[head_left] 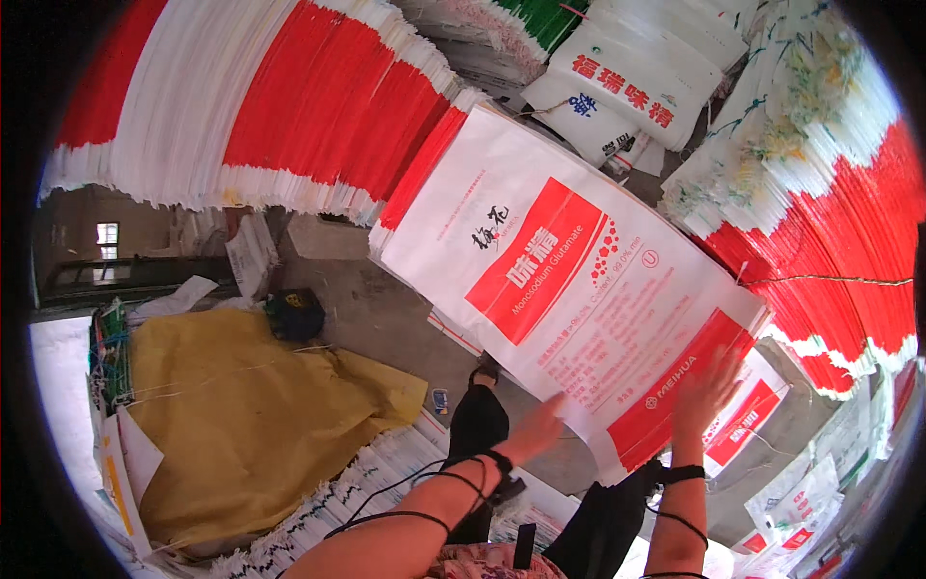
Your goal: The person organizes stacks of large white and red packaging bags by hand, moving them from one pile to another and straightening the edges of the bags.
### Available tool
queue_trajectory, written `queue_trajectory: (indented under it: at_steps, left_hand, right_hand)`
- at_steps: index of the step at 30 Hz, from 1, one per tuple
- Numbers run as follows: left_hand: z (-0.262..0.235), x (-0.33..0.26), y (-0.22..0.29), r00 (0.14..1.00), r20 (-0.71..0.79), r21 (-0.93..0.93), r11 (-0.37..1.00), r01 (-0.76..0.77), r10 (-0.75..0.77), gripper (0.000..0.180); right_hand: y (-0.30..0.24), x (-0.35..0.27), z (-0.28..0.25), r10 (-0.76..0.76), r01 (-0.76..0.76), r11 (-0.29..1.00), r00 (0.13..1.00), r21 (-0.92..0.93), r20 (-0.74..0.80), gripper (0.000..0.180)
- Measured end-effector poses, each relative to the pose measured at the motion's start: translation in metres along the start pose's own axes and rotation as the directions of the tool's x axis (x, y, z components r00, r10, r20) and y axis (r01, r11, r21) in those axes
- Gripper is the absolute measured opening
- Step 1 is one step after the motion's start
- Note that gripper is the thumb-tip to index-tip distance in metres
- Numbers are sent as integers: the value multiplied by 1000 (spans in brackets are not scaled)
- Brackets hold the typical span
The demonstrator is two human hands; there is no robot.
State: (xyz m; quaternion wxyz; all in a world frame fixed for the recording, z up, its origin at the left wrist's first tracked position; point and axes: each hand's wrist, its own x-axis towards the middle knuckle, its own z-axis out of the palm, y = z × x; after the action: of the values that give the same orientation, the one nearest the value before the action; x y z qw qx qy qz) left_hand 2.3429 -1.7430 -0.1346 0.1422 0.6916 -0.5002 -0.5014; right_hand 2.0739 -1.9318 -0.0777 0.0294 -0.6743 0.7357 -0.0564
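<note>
A white woven sack (617,333) with red panels and printing lies flat on top of a pile of similar sacks in front of me. My right hand (709,391) rests on the red band at the sack's near right end, its fingers stretched out and slightly blurred. At the sack's near left edge is my left hand (535,432); its fingers are smeared and partly lost against that edge, so their grip is unclear. The near left corner of the sack curls down between my hands. Dark cords wrap both wrists.
Tall stacks of red and white sacks rise at the upper left (318,106) and right (839,251), the right one tied with twine. White sacks (627,82) lie beyond. A yellow-brown sheet (251,415) covers something at left, near a dark bundle (295,314). More sacks lie at lower right (801,502).
</note>
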Motion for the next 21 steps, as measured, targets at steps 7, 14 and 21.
queue_trajectory:
  at_steps: [7, 14, 21]
  left_hand:
    - [-132, 2, -42, 979, -94, 91, 978, 190, -182, 45]
    - [-237, 4, -93, 996, -23, -72, 994, 80, -82, 42]
    - [-312, -67, -65, 977, 20, 230, 952, 202, -212, 40]
  right_hand:
    - [-4, -86, -11, -284, 258, 959, 857, 119, 430, 41]
    - [-46, -213, -112, 268, -505, 860, 573, 76, 774, 47]
    - [-61, -306, -191, 256, -612, 783, 477, 109, 841, 44]
